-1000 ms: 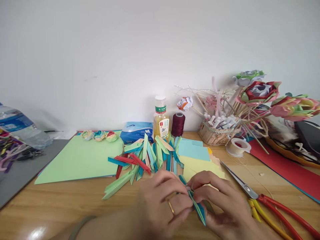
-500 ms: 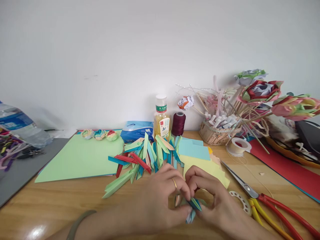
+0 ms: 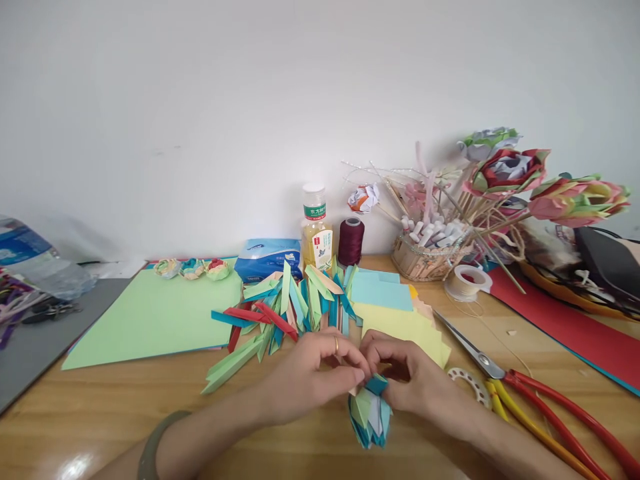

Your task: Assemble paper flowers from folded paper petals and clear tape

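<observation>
Low over the front of the table, a folded-paper flower (image 3: 369, 417) in blue, green and pale lilac hangs with its pointed petals downward. My left hand (image 3: 320, 373), with a ring on one finger, pinches its upper left edge. On the upper right side, my right hand (image 3: 413, 377) has its fingers closed on the same flower, beside a dark blue fold. The fingertips of both hands nearly meet and hide the top of the flower. Just behind them lies a heap of folded paper strips (image 3: 285, 303) in green, blue, red and peach.
Right of my hands lie a tape ring (image 3: 470, 387), scissors (image 3: 483, 360) and red-and-yellow-handled pliers (image 3: 550, 413). Yellow paper sheets (image 3: 400, 327) sit behind. Farther back stand a tissue pack (image 3: 267, 259), drink bottle (image 3: 317, 233), thread spool (image 3: 351, 241) and basket of paper flowers (image 3: 425, 260).
The paper flower has tipped so that more of its petals show below my hands. My left hand has shifted up and left, and the whole view has moved slightly.
</observation>
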A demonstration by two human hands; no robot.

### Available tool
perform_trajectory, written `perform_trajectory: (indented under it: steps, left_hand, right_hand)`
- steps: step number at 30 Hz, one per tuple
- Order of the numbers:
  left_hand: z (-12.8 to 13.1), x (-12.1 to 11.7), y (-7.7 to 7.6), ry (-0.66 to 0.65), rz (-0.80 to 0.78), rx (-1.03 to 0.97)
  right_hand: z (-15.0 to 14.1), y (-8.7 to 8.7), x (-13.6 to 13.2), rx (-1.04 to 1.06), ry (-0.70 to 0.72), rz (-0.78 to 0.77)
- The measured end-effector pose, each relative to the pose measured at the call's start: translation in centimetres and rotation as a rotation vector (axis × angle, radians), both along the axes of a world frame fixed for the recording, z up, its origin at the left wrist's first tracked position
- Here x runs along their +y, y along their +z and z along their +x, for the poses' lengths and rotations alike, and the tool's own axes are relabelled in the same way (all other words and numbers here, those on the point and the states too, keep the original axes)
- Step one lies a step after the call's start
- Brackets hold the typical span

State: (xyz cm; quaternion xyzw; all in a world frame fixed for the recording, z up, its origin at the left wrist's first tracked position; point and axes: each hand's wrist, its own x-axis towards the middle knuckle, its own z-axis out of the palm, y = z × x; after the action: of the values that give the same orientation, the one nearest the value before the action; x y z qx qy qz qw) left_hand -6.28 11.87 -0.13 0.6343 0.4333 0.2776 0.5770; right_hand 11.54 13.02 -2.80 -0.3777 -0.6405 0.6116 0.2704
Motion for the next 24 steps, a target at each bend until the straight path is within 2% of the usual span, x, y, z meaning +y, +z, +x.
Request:
perform_trajectory:
  steps: [7,11,16,24]
  left_hand:
    - [0.3,0.0,-0.5,0.013,-0.185,0.032]
    - [0.4,0.1,-0.8,0.094,-0.159,0.047]
    - [0.2,0.6,-1.6,0.161,-0.199,-0.012]
    - [-0.1,0.9,-2.3,0.146,-0.19,-0.038]
  right_hand:
    - [-0.2,-0.1,0.3,0.005,-0.002,-0.082]
    - [0.0,-0.1,0.4,0.009,-0.017,-0.056]
    - [0.6,0.3,0.6,-0.02,0.006,-0.022]
    - [0.6,-0.1,0.8,-0.079,-0.024,-0.084]
